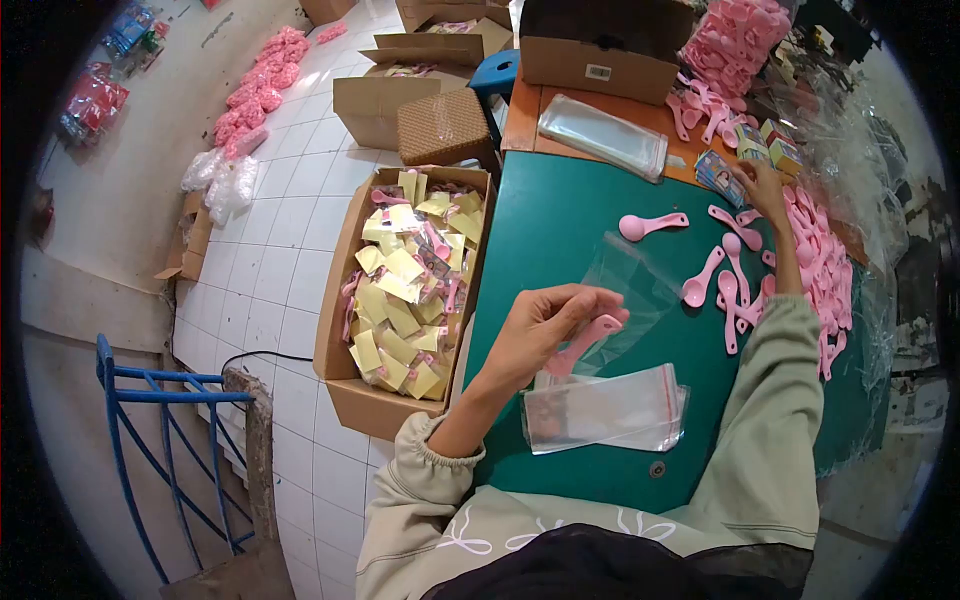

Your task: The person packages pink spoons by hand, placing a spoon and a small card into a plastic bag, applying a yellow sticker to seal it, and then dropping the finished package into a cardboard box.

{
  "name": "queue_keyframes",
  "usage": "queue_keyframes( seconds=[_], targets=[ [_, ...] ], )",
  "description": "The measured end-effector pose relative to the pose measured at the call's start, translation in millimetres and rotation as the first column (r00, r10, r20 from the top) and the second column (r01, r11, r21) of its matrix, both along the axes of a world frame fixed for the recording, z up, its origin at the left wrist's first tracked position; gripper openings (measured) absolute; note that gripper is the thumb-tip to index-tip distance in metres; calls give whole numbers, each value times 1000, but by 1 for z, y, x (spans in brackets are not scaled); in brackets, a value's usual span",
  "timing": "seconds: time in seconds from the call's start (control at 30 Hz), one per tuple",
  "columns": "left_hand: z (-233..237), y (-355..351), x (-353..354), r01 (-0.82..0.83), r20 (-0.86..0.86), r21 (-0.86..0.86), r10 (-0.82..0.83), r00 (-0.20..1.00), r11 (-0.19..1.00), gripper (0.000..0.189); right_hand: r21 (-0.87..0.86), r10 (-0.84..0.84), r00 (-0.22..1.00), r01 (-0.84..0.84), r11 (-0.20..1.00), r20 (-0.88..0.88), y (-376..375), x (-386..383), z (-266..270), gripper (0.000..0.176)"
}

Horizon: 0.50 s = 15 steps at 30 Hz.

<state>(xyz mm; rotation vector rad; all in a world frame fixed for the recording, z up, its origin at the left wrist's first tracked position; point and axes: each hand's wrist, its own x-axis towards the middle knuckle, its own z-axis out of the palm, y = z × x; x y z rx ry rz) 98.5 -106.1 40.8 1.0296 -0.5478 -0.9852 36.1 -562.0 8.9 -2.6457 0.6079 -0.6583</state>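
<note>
Left hand [545, 325] is gripping a pink spoon [590, 335] with fingers closed, holding it at a clear bag [635, 285] lifted over the green counter [560, 220]. Spoon's long axis is running diagonally, near end toward the person, far end up-right into the bag. Which end is the bowl, cannot tell. The bag is pointing the same way and tilting up off the counter.

Right hand [760, 185] is reaching far right, fingers pressing down on a small stack of cards [720, 175]. Whether it's actually gripping one, cannot tell.

A stack of flat bags [605, 410] is lying just below the left hand, close to the counter's near edge. Loose spoons [735, 280] are lying between the two hands, with a bigger spoon pile [825, 270] crowding the right edge. Bare green is sitting open from the left hand up to the far bag pack [603, 135]. The counter's left edge is dropping off right beside a floor carton [335, 330] holding yellow-carded packs.
</note>
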Motion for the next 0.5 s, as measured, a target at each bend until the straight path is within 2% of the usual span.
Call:
queue_keyframes(
  seconds=[0.1, 0.2, 0.3, 0.33, 0.43, 0.5],
  targets=[
    [-1, 2, 3, -10, 18, 9, 10, 1000, 1000, 34, 71, -76, 946, 103, 992, -314, -69, -2, -42, 27],
    [-3, 2, 4, -9, -2, 44, 9, 1000, 999, 34, -139, -142, 990, 143, 980, 19, -27, -7, -25, 24],
    [-5, -1, 4, 12, -17, 62, -11, 1000, 998, 35, -144, -231, 967, 215, 966, -106, -31, -8, -25, 23],
    [-5, -1, 4, 25, -15, 70, -24, 1000, 997, 35, -372, -191, 981, 190, 909, 35, -24, -13, -26, 21],
    [-3, 2, 4, 58, -11, 95, -57, 998, 994, 34, -425, -331, 943, 317, 848, 44, 6, -19, 0, 21],
    [-3, 4, 5, 69, 6, 92, -70, 998, 993, 35, -296, -72, 985, 116, 948, 157, 39, -25, 19, 18]
  ],
)
